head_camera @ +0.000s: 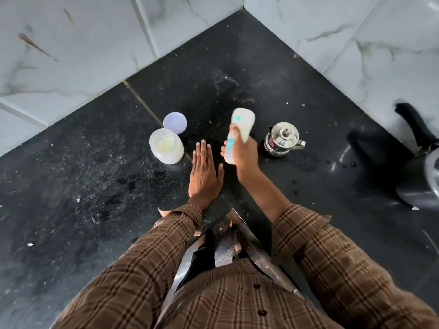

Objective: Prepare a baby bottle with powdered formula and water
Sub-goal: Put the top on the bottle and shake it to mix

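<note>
My right hand (245, 153) grips a baby bottle (240, 129) full of milky white liquid, blurred and tilted above the black counter (95, 186). The bottle has light blue markings. My left hand (204, 172) lies flat on the counter, fingers straight and close together, holding nothing. Just left of it stands an open clear jar of pale yellow formula powder (166, 148). Its round lavender lid (175, 122) lies behind the jar. A small steel kettle with a lid and knob (282, 138) stands to the right of my right hand.
Marble-patterned wall tiles (71, 43) close the corner behind the counter. A dark appliance with a black handle (418, 148) sits at the right edge. Water droplets (295, 186) and white specks dot the counter. The counter's front corner is beneath my forearms.
</note>
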